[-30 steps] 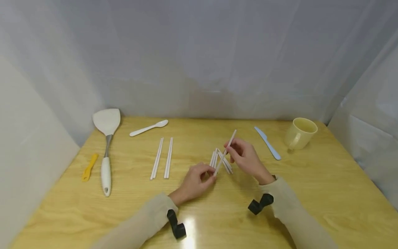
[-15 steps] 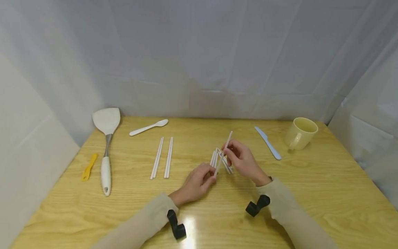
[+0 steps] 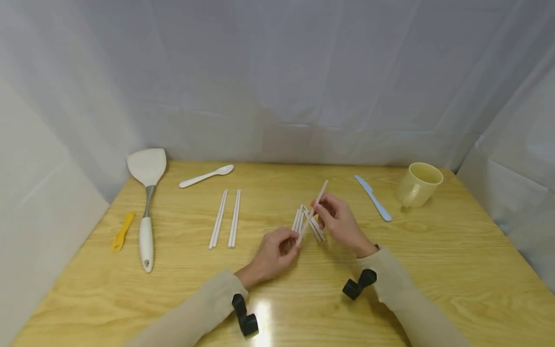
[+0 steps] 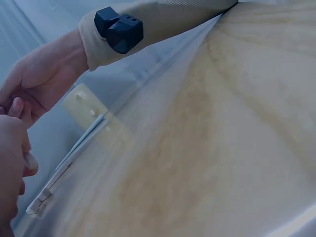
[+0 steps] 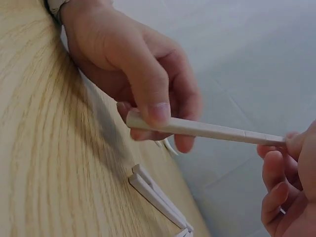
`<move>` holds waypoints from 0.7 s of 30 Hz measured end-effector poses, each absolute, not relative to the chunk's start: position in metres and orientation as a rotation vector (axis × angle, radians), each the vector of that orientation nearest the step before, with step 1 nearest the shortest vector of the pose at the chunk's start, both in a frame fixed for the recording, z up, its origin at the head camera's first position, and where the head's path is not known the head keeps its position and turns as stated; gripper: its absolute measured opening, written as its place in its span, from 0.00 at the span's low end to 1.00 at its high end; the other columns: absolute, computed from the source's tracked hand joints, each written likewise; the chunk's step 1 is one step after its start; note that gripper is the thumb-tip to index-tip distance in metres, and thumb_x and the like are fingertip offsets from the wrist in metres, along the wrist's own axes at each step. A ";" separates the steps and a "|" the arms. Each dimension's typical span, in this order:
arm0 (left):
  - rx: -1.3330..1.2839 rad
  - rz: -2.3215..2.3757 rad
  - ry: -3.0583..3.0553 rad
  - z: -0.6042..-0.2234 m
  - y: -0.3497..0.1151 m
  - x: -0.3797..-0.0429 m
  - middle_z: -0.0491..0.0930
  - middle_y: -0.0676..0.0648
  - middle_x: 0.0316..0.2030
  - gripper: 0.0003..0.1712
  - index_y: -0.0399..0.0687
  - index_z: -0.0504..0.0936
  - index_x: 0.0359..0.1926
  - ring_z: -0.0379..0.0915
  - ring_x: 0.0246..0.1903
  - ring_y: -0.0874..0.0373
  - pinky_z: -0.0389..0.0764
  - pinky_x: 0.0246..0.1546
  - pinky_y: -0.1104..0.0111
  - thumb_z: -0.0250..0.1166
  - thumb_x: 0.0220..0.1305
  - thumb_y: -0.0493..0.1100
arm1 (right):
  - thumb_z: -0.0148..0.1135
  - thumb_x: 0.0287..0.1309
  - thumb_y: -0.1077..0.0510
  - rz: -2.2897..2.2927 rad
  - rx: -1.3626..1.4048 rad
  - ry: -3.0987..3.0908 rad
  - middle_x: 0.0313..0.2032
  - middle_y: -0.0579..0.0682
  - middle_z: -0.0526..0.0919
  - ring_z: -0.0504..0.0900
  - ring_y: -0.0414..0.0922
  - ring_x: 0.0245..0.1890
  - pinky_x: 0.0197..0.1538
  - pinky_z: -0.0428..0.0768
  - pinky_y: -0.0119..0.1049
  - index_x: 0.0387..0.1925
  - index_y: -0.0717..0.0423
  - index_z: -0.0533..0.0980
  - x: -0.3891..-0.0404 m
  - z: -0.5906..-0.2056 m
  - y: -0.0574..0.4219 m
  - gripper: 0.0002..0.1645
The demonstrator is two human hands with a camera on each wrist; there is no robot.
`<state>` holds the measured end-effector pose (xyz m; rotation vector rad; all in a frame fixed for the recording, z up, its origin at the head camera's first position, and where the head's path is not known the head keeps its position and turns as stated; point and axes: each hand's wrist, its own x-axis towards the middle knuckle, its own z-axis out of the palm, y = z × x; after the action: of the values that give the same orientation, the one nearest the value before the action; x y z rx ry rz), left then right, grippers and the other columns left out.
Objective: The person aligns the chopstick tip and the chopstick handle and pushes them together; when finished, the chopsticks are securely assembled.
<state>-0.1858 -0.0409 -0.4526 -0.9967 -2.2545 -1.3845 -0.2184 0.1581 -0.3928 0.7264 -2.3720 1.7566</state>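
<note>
A white chopstick [image 3: 307,225] is held up at a slant between both hands, raised above the table. My left hand [image 3: 274,253] pinches its near, thicker end between thumb and fingers, as the right wrist view shows up close. Further up, my right hand [image 3: 340,219] pinches the same chopstick [image 5: 212,131] with its fingertips. Behind the hands, several loose white chopsticks [image 3: 318,232] lie on the table, meeting at their far ends; my left hand hides part of them. In the left wrist view my left hand [image 4: 10,168] fills the left edge.
Two pairs of white chopsticks [image 3: 234,219] lie side by side to the left. Beyond are a white spoon [image 3: 204,178], a white spatula [image 3: 147,212] and a small yellow utensil [image 3: 123,232]. On the right are a light blue knife [image 3: 373,198] and a yellow mug [image 3: 419,185].
The chopstick's upper end has swung slightly left and then back right with my right hand. My left hand has stayed nearly in place; both still hold the chopstick.
</note>
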 end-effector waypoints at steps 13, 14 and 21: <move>-1.088 -1.461 -2.208 -0.447 -0.039 -0.183 0.82 0.47 0.30 0.41 0.45 0.68 0.62 0.76 0.21 0.59 0.76 0.21 0.72 0.73 0.44 0.30 | 0.52 0.68 0.64 1.715 0.825 -2.434 0.26 0.65 0.77 0.69 0.41 0.17 0.21 0.70 0.31 0.48 0.71 0.77 -0.214 -0.393 0.149 0.14; -1.089 -1.450 -2.223 -0.447 -0.040 -0.183 0.81 0.47 0.30 0.42 0.46 0.68 0.62 0.76 0.21 0.59 0.77 0.22 0.72 0.73 0.44 0.31 | 0.51 0.68 0.64 1.718 0.832 -2.440 0.26 0.65 0.77 0.69 0.41 0.17 0.20 0.70 0.31 0.48 0.71 0.77 -0.214 -0.392 0.148 0.15; -1.087 -1.368 -2.284 -0.447 -0.040 -0.182 0.81 0.47 0.31 0.42 0.47 0.70 0.62 0.76 0.22 0.59 0.77 0.25 0.73 0.76 0.43 0.34 | 0.51 0.69 0.63 1.741 0.822 -2.501 0.28 0.59 0.80 0.71 0.49 0.18 0.22 0.71 0.31 0.49 0.68 0.78 -0.212 -0.393 0.148 0.15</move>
<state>-0.1819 -0.0399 -0.4472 -1.0868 -2.2842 -1.3684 -0.2121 0.1481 -0.3935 0.8219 -2.5013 1.7410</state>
